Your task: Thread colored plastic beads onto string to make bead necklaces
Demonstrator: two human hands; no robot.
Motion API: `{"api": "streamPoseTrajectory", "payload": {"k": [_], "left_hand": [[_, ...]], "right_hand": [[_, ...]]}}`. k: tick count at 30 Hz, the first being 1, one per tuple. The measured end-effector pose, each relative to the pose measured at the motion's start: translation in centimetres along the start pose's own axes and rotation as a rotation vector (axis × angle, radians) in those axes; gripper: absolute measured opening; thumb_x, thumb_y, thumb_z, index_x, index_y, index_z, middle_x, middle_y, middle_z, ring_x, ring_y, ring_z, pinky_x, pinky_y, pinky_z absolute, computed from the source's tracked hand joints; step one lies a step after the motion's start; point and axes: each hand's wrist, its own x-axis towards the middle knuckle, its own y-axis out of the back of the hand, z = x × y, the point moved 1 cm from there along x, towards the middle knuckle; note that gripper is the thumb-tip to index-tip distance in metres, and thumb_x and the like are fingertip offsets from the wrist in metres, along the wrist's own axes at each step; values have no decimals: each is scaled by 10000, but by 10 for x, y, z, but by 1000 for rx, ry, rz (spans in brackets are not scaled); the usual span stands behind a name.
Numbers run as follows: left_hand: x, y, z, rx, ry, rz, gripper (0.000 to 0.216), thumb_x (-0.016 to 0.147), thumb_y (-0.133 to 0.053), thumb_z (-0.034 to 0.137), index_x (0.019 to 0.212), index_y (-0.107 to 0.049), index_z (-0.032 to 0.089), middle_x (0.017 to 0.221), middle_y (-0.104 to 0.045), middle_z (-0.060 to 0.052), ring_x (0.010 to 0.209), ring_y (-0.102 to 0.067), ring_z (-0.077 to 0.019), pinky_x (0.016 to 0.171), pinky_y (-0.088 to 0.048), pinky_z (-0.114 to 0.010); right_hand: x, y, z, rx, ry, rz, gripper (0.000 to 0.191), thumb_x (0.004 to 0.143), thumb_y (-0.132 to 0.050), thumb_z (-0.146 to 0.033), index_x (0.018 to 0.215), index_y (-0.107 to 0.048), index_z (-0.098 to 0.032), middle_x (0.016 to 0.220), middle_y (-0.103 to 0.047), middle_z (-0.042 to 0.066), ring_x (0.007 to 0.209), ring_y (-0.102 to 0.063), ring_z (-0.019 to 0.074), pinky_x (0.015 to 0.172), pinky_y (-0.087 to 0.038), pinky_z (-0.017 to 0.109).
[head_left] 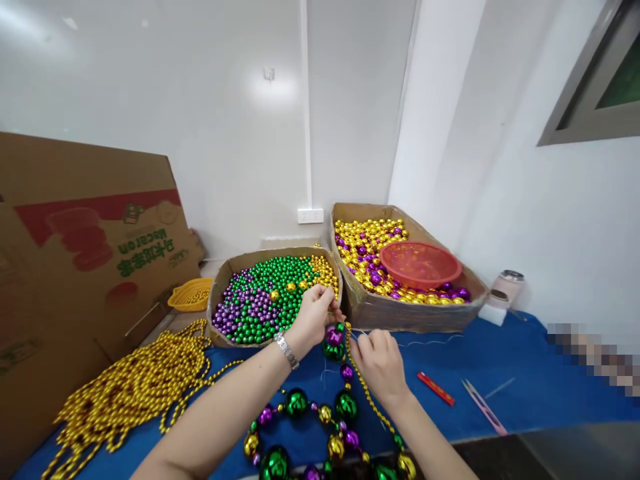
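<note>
My left hand, with a silver watch on its wrist, is closed in a pinch at the upper end of a bead garland. The garland's shiny green, purple and gold balls hang below and loop over the blue table cover. My right hand is closed just to the right, its fingertips at a thin white thread that trails off rightward. Between the hands a string of small gold beads runs down toward the table edge. My fingers partly hide the joining point.
A box of small green, purple and gold beads stands ahead. Right of it, a larger box holds bigger beads and a red basket. Gold bead strands lie left. A red packet and purple tweezers lie right.
</note>
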Motion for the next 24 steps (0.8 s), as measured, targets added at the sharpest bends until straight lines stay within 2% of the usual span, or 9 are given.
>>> {"api": "streamPoseTrajectory", "payload": {"k": [3,6,8,10,14,18,21,24], "left_hand": [[-3,3,-3,63,-13,-26,335,710,-641,421,611,-436,174,542,-493,43,417,-485,-74,457,-450,-225],[-7,6,-5,150,-33,-84,310,736,-603,417,623,-446,177,541,-484,47,413,-463,-69,451,-438,-217],[-9,10,-7,240,-49,-145,299,763,-566,421,630,-451,179,544,-485,45,422,-463,-74,445,-424,-211],[-12,16,-12,368,-63,-183,296,793,-520,422,636,-451,181,552,-492,40,427,-467,-80,435,-401,-205],[-12,34,-26,648,-87,-210,262,826,-456,378,648,-446,186,588,-522,31,432,-467,-82,427,-357,-197],[-8,48,-33,837,-123,-278,245,824,-451,352,641,-456,190,572,-487,42,484,-458,-99,450,-325,-203],[-3,49,-30,890,-137,-341,253,810,-475,345,610,-463,189,534,-456,48,501,-424,-105,466,-304,-212],[-1,46,-30,881,-137,-373,263,796,-497,345,589,-460,187,523,-450,46,506,-399,-104,469,-292,-214]], "right_hand": [[-13,-8,-3,143,-31,-82,391,960,-345,-299,680,-591,-184,629,-507,24,607,-496,154,585,-367,259],[-20,-13,-1,289,-42,-175,321,974,-329,-298,968,-632,-190,594,-540,-28,522,-528,117,506,-392,203],[-22,-18,0,362,-61,-215,323,971,-345,-310,1179,-558,-184,549,-523,-62,468,-524,110,453,-392,189],[-22,-25,1,392,-94,-203,367,968,-354,-303,1287,-482,-173,522,-495,-77,433,-508,109,436,-396,191],[-16,-41,1,291,-79,-65,381,967,-333,-237,1316,-470,-166,537,-508,-35,505,-531,149,529,-447,249],[-5,-52,6,271,35,-53,344,945,-404,-260,1249,-541,-175,693,-587,50,693,-559,208,677,-466,334],[2,-53,8,283,74,-61,322,939,-410,-230,1220,-563,-201,704,-573,48,719,-544,213,723,-459,356],[4,-51,3,316,29,-54,342,943,-386,-237,1246,-539,-194,771,-597,70,759,-544,223,752,-459,377]]}}
